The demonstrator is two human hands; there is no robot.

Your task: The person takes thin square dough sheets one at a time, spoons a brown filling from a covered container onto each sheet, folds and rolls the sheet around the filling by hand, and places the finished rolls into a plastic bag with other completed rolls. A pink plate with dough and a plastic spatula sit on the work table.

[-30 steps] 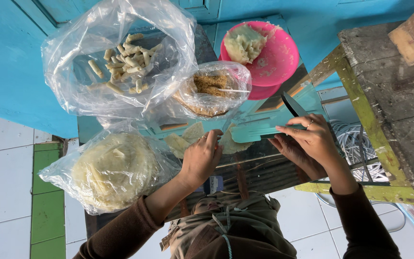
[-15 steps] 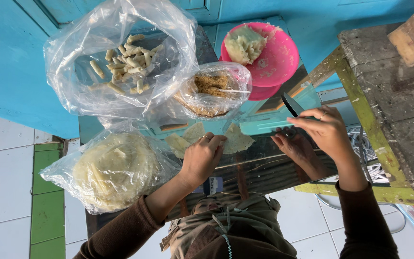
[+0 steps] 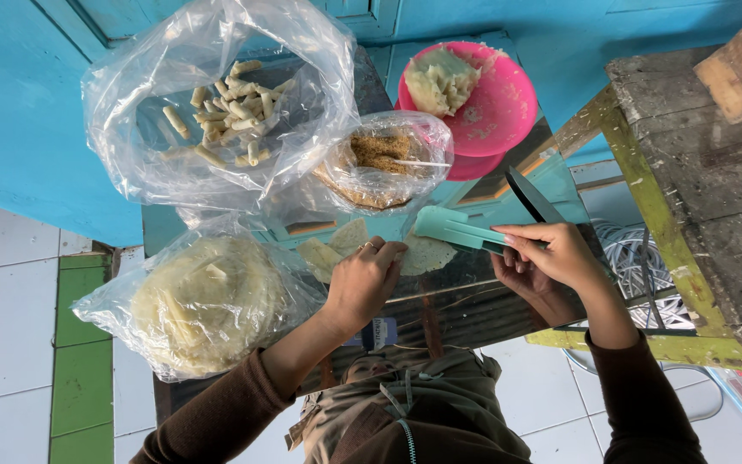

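Left hand: the left hand (image 3: pixel 364 279) rests with fingers curled onto a thin pale round wrapper sheet (image 3: pixel 343 243), pressing it flat on the worktop.
Right hand: the right hand (image 3: pixel 551 253) is clenched around a black-bladed knife with a teal plastic handle (image 3: pixel 465 232); the blade points away from the person, above the glossy surface.
Wrapper sheet: lies on the dark reflective worktop (image 3: pixel 474 301), between the two hands, partly covered by the left hand.
Near left: a clear plastic bag holding a stack of pale round wrappers (image 3: pixel 203 301), just beside the left forearm.
Further out: a clear bag of brown crumbly filling (image 3: pixel 384 163); a large clear bag of small rolled pieces (image 3: pixel 225 107); a pink plastic bowl with pale mash (image 3: pixel 483 94).
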